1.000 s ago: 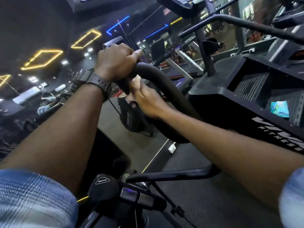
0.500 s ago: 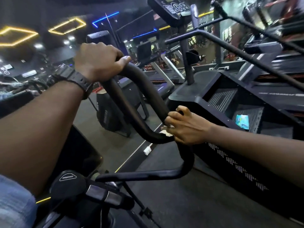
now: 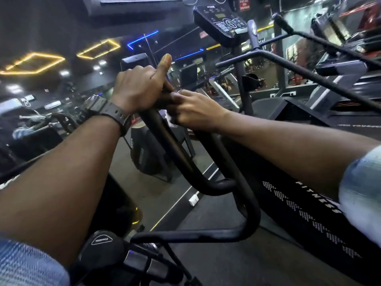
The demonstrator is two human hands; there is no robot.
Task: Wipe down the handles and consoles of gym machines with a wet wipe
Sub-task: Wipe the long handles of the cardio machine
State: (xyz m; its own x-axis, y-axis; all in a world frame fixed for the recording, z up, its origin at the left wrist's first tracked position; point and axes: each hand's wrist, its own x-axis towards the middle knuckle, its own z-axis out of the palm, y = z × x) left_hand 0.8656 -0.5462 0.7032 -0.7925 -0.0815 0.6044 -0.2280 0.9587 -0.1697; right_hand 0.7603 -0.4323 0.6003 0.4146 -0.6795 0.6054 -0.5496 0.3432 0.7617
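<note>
Currently, the white wet wipe [image 3: 170, 120] is lying against the upper part of the black looped handle [image 3: 181, 162], pinched beneath the curled fingers of the right hand [image 3: 193, 109]. The left hand [image 3: 140, 89] is gripping the top of the same handle, just beside the right hand and touching it, with its thumb pointing upward. A dark watch [image 3: 107, 110] is sitting on the left wrist. A black console [image 3: 222, 23] is standing above, well apart from both hands.
</note>
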